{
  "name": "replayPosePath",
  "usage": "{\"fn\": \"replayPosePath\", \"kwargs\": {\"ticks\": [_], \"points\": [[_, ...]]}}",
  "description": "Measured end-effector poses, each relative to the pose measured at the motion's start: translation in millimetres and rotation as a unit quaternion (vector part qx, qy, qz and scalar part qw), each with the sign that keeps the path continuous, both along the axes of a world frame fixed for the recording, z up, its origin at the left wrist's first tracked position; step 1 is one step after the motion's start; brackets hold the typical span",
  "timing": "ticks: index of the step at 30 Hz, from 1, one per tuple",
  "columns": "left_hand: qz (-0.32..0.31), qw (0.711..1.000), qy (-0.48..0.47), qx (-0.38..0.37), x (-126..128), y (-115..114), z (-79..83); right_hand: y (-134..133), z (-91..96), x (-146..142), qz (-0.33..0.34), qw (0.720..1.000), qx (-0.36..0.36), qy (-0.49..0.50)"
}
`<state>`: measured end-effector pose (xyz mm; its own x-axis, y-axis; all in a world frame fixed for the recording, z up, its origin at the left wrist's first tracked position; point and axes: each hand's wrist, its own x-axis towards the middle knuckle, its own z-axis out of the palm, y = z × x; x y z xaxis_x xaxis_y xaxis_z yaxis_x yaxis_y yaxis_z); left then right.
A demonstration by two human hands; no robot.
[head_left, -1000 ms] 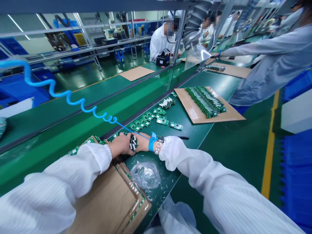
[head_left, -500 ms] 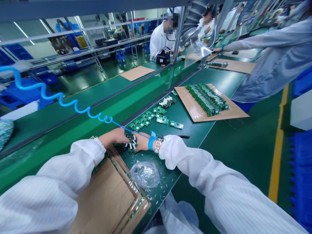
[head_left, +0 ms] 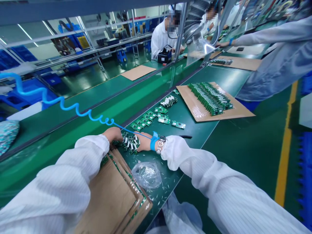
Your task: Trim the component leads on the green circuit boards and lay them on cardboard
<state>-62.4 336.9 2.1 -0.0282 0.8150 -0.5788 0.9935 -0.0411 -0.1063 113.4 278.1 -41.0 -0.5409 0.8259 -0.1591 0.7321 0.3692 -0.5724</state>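
Green circuit boards (head_left: 129, 143) sit bunched on the tabletop (head_left: 195, 131) between the left hand (head_left: 112, 134) and right hand (head_left: 145, 142), each grip curled narrowly against the bunch's opposite sides.

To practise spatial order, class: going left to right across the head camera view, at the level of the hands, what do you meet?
left hand, small circuit boards, right hand, blue wrist strap, metal wristwatch

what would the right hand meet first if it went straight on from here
The small green circuit boards with white connectors bunched in front of the right hand; its fingertips seem already against them. The left hand lies beyond them.
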Motion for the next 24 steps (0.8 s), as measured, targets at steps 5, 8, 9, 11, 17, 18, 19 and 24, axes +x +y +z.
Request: {"fn": "replayPosePath", "kwargs": {"ticks": [5, 8, 9, 11, 17, 18, 19, 24], "points": [[0.018, 0.998, 0.064, -0.02, -2, 5, -0.9, -1, 2.6, 0, 0.002, 1.0, -0.006, -0.007], [0.026, 0.997, 0.072, -0.023, -1, 4, 0.3, -1, 1.4, 0, 0.001, 1.0, -0.006, -0.006], [0.03, 0.997, 0.072, -0.024, 0, 3, 1.1, 0, 0.8, 0, 0.001, 1.0, -0.005, -0.005], [0.037, 0.997, 0.068, -0.027, 1, 1, 3.5, 0, -0.4, 0, 0.001, 1.0, -0.004, -0.004], [0.069, 0.996, 0.047, -0.038, -3, -1, 11.5, -1, -1.5, 1, 0.0, 1.0, 0.002, 0.004], [0.074, 0.995, 0.043, -0.041, -4, -1, 12.3, -1, -1.4, 1, -0.001, 1.0, 0.002, 0.006], [0.079, 0.995, 0.04, -0.044, -5, -1, 12.8, -1, -1.3, 2, -0.002, 1.0, 0.002, 0.008], [0.088, 0.994, 0.047, -0.047, -9, 3, 11.2, -3, -0.3, 2, -0.003, 1.0, 0.001, 0.015]]}}
